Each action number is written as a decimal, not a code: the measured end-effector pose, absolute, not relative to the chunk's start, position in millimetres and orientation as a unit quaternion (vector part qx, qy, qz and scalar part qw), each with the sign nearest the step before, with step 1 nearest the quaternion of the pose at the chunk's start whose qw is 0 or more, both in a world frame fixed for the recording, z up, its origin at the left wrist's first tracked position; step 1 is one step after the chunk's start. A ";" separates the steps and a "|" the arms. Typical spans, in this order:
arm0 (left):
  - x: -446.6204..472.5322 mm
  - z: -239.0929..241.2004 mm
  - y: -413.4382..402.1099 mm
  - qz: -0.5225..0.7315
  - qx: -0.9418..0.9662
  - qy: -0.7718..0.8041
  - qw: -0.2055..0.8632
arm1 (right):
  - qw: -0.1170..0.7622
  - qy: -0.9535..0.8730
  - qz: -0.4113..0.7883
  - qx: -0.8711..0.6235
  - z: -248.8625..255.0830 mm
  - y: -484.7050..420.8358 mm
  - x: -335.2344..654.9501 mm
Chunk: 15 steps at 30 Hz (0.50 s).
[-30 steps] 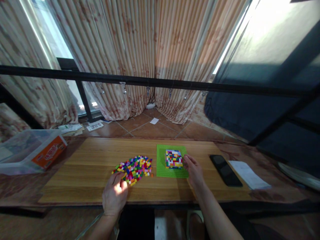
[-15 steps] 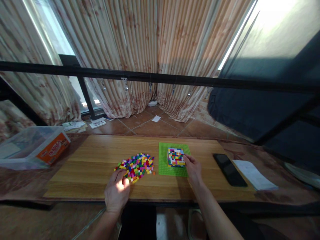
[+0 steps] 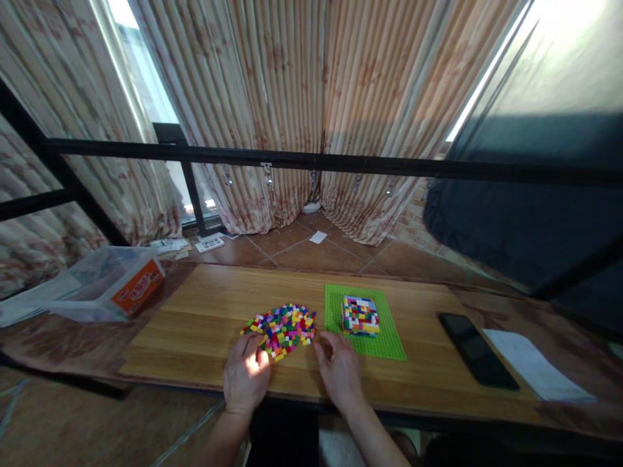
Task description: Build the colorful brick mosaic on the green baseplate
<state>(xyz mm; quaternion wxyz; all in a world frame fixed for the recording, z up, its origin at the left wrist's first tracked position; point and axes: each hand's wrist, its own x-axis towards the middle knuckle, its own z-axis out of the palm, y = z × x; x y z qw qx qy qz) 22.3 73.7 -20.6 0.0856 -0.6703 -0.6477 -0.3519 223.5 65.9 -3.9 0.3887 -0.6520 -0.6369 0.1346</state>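
Observation:
A pile of small coloured bricks [image 3: 285, 327] lies on the wooden table [image 3: 195, 318]. To its right a green baseplate [image 3: 384, 337] carries a square multicoloured block of stacked bricks [image 3: 361, 315]. My left hand [image 3: 246, 379] rests palm down at the pile's near-left edge, fingers curled over the bricks there. My right hand [image 3: 339, 370] hovers palm down just right of the pile, near the baseplate's front left corner, its fingers loosely spread and nothing seen in them.
A black phone [image 3: 477, 350] and a white paper [image 3: 535, 371] lie at the table's right. A clear plastic bin with an orange label [image 3: 104, 285] sits to the left. A black rail [image 3: 311, 162] and curtains stand behind the table.
My right hand left the stacked block on the baseplate and moved left and nearer, to the pile's right side. My left hand stayed at the pile. The view shifted right.

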 end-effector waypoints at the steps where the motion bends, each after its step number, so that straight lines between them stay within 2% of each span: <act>1: 22.1 -20.6 73.7 -0.353 -0.673 -0.644 0.087 | 0.367 -0.646 0.124 -0.657 -4.1 67.3 220.0; 4: 22.1 -20.9 74.0 -0.360 -0.675 -0.638 0.093 | 0.321 -0.665 0.100 -0.666 -3.6 70.7 215.0; 7: 22.5 -21.2 74.8 -0.360 -0.675 -0.637 0.094 | 0.310 -0.667 0.089 -0.671 -2.3 71.7 213.1; 15: 21.2 -20.5 74.8 -0.351 -0.677 -0.641 0.086 | 0.369 -0.657 0.132 -0.644 -3.4 63.6 220.4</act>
